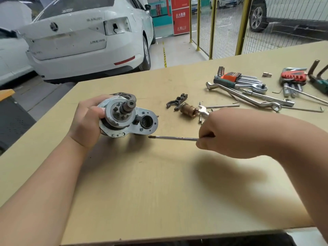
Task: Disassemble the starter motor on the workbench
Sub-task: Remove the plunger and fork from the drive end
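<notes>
1. Clamped in the curled fingers of the right hand [221,134]: screwdriver [173,138], tip just beside the starter motor [127,118].
2. Gripped by the left hand [87,119], fingers wrapped round its body, toward the workbench [159,192] left edge: that motor.
3. Lay mid-bench: brass plunger [189,110], shift fork [177,102].
4. Scattered toward the far right corner: hex key set [234,78], ratchet [255,86].

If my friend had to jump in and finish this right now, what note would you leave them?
Left hand: grips the starter motor, pinion end toward the camera.
Right hand: grips a screwdriver, tip near the motor's lower edge, not on a screw yet.
Done: black fork and brass part lie on the workbench, right of the motor.
Left: screws show on the end plate; they probably come out next. Hex keys lie far right.
</notes>
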Demonstrator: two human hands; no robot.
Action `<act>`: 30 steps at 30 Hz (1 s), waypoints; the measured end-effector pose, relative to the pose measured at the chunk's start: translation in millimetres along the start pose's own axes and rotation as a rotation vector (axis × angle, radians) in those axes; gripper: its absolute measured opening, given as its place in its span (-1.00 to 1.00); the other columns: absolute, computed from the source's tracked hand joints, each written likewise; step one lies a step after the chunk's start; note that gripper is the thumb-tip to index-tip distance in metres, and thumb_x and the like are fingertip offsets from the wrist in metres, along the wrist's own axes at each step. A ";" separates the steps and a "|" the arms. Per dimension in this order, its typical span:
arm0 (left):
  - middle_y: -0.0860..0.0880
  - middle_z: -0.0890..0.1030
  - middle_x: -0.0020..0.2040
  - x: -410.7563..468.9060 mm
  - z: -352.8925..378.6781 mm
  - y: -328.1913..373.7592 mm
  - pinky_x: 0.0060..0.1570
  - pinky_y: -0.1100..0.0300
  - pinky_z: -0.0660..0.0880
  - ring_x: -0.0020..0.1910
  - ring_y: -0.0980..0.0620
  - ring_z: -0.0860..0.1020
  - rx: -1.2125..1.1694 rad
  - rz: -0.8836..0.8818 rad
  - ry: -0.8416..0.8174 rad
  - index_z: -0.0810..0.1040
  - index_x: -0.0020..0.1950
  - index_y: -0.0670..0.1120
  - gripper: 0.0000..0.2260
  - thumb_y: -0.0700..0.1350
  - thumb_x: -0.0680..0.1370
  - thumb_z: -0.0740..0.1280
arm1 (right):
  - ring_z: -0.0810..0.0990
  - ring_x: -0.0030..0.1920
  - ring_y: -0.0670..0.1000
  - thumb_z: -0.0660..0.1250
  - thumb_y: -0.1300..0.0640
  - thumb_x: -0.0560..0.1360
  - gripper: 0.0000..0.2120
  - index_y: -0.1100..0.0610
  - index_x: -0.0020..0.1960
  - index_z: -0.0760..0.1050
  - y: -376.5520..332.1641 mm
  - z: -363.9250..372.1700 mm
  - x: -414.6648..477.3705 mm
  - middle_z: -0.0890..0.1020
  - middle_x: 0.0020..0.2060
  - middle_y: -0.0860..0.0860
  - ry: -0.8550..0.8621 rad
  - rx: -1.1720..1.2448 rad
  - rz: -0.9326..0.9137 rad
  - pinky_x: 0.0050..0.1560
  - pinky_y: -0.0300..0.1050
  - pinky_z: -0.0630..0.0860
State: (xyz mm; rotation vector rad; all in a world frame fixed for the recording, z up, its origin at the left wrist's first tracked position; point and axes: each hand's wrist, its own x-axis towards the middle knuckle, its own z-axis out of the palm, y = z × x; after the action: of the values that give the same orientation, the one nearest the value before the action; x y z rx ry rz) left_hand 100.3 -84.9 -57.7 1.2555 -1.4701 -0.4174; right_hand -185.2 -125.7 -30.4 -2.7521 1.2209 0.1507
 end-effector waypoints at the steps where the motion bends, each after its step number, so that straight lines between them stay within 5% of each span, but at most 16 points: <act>1: 0.13 0.66 -0.28 0.1 0.0 -0.3 -0.29 0.34 0.48 -0.23 0.16 0.59 -0.004 -0.003 0.005 0.70 -0.23 0.13 -0.55 -0.25 0.29 0.07 | 0.47 -0.48 -0.03 0.19 -0.11 0.54 -0.63 0.10 -0.32 0.45 0.7 1.2 1.4 0.47 -0.45 -0.03 -0.001 0.020 0.002 -0.47 -0.16 0.32; 4: 0.10 0.65 -0.30 2.3 -0.5 -1.2 -0.31 0.33 0.47 -0.25 0.14 0.57 -0.002 -0.016 0.014 0.70 -0.24 0.11 -0.57 -0.24 0.30 0.07 | 0.43 -0.60 -0.11 0.19 -0.12 0.53 -0.63 0.12 -0.28 0.48 5.0 5.6 5.9 0.46 -0.50 -0.01 -0.001 0.060 0.014 -0.49 -0.21 0.31; 10: 0.05 0.54 -0.39 12.8 0.6 -5.4 -0.38 0.29 0.38 -0.33 0.07 0.47 -0.016 -0.036 0.012 0.62 -0.35 -0.02 -0.66 -0.28 0.34 0.07 | 0.47 -0.42 -0.05 0.21 -0.11 0.52 -0.64 0.08 -0.35 0.44 7.4 11.8 10.7 0.48 -0.46 -0.03 -0.006 -0.009 0.023 -0.44 -0.16 0.31; 13: -0.10 0.51 -0.35 17.3 -1.3 -11.1 -0.35 0.24 0.36 -0.31 -0.02 0.45 0.002 -0.045 0.005 0.53 -0.28 -0.27 -0.76 -0.25 0.34 0.08 | 0.50 -0.31 0.06 0.16 -0.08 0.53 -0.69 0.07 -0.29 0.40 -2.7 23.1 13.7 0.47 -0.33 -0.02 0.118 -0.141 -0.003 -0.42 -0.17 0.28; 17: -0.23 0.43 -0.25 24.7 -3.1 -15.6 -0.27 0.08 0.25 -0.25 -0.10 0.36 -0.020 -0.055 -0.008 0.40 -0.18 -0.51 -0.58 -0.11 0.32 0.11 | 0.49 -0.24 0.14 0.13 0.01 0.57 -0.81 0.08 -0.16 0.37 -15.1 41.2 25.9 0.47 -0.20 0.00 0.315 -0.225 -0.057 -0.44 -0.15 0.19; 20: -0.20 0.39 -0.26 27.6 -0.9 -12.3 -0.31 0.13 0.24 -0.27 -0.07 0.32 -0.027 -0.075 0.003 0.37 -0.23 -0.50 -0.54 -0.03 0.31 0.12 | 0.45 -0.24 0.14 0.14 0.09 0.58 -0.88 0.09 -0.09 0.40 -23.8 47.9 36.4 0.46 -0.18 0.03 0.417 -0.265 -0.062 -0.45 -0.14 0.10; 25: -0.03 0.29 -0.46 22.4 4.3 -4.8 -0.48 0.24 0.18 -0.42 0.08 0.25 0.013 -0.075 0.067 0.24 -0.40 -0.29 -0.70 -0.04 0.30 0.14 | 0.48 0.01 0.14 0.18 0.08 0.55 -0.83 0.09 0.06 0.49 -17.0 40.0 45.1 0.51 0.01 0.05 0.503 -0.149 -0.168 -0.10 -0.05 0.41; 28: -0.11 0.28 -0.40 18.6 2.7 -3.6 -0.37 0.11 0.16 -0.37 -0.01 0.24 0.027 -0.058 0.061 0.25 -0.39 -0.33 -0.63 0.02 0.26 0.16 | 0.52 -0.14 0.10 0.23 0.12 0.51 -0.85 0.11 -0.03 0.57 35.7 0.3 50.0 0.60 -0.09 0.06 0.626 0.207 0.085 -0.21 -0.10 0.44; 30: -0.14 0.30 -0.37 17.6 1.6 -4.2 -0.32 0.05 0.17 -0.33 -0.05 0.24 0.028 -0.064 0.055 0.27 -0.37 -0.35 -0.60 0.03 0.26 0.16 | 0.47 -0.30 0.06 0.20 0.04 0.54 -0.74 0.19 -0.17 0.54 64.9 -12.5 51.9 0.59 -0.21 0.12 0.430 0.145 0.319 -0.37 -0.16 0.31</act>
State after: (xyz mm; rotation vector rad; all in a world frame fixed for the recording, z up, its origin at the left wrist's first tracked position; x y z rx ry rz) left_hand 103.8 -102.0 -52.8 1.3288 -1.3961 -0.4028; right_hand -198.3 -208.7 -30.4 -2.5200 1.6903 -0.5059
